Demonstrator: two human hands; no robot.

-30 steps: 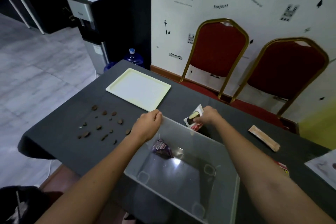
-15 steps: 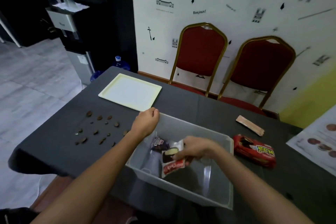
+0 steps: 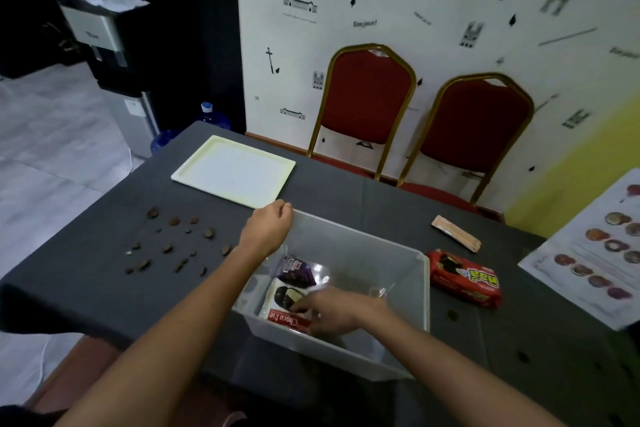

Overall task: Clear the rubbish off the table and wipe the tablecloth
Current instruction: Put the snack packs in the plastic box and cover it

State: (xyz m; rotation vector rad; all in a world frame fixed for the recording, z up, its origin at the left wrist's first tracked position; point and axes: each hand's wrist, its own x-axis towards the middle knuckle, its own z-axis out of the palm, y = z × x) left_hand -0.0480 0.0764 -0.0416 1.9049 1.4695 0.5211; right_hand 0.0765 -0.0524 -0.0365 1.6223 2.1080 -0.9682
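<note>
Change from half a second earlier: the Choco Pie wrapper point(image 3: 284, 308), then held above the bin, now lies low inside it; the right hand point(image 3: 332, 310) has gone down with it. The left hand point(image 3: 268, 230) remains on the bin's far-left corner.

Container 1: clear plastic bin point(image 3: 398, 253), centre of frame, on the worktop point(image 3: 363, 198) with its dark grey tablecloth point(image 3: 86, 281). Contents: purple wrapper point(image 3: 294, 269) at the left end of the bin floor; Choco Pie wrapper just below it in frame, along the left and near walls.

Container 2: pale yellow tray point(image 3: 235, 170), upper left of centre, flat on the cloth; nothing shows in it.

Right hand: inside the bin, fingers point(image 3: 304, 305) narrow and lying on the Choco Pie wrapper's right edge; whether they pinch it or merely touch it cannot be told.

Left hand: fingers curled shut over the bin rim.

Loose rubbish on the cloth: brown crumbs point(image 3: 173, 246) scattered left of the bin; red biscuit packet point(image 3: 464, 279) just right of the bin; thin tan packet point(image 3: 455, 233) beyond it, toward the upper right.

Other: printed sheet point(image 3: 588, 253) at the right edge; two red chairs point(image 3: 367, 97) against the wall behind.
</note>
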